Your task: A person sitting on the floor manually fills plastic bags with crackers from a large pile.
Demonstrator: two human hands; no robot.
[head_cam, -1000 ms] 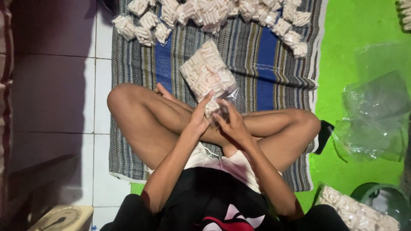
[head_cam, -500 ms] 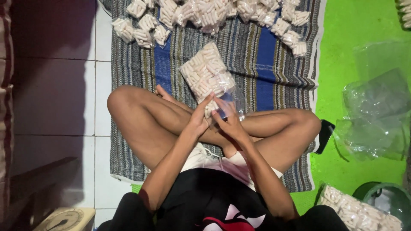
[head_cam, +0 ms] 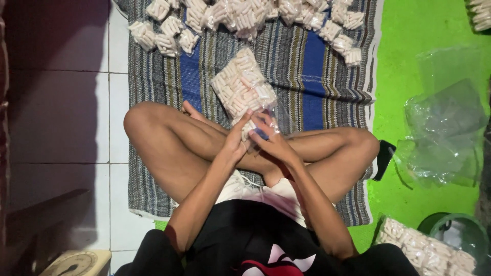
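I sit cross-legged on a striped mat (head_cam: 317, 76). A clear plastic bag of pale stick-shaped snacks (head_cam: 241, 87) lies in front of my shins, its open end toward me. My left hand (head_cam: 236, 140) and my right hand (head_cam: 271, 140) are pressed together around that open end, fingers closed on the plastic. The bag's neck is mostly hidden between my hands.
Several small packed snack bags (head_cam: 240, 13) lie in a row along the mat's far edge. Empty clear plastic bags (head_cam: 445, 133) rest on the green floor at right. Another filled bag (head_cam: 424, 250) and a round container (head_cam: 460, 235) sit at lower right. White tiles lie left.
Both hands stay on the bag's open end with small finger movements. The bag has shifted only slightly.
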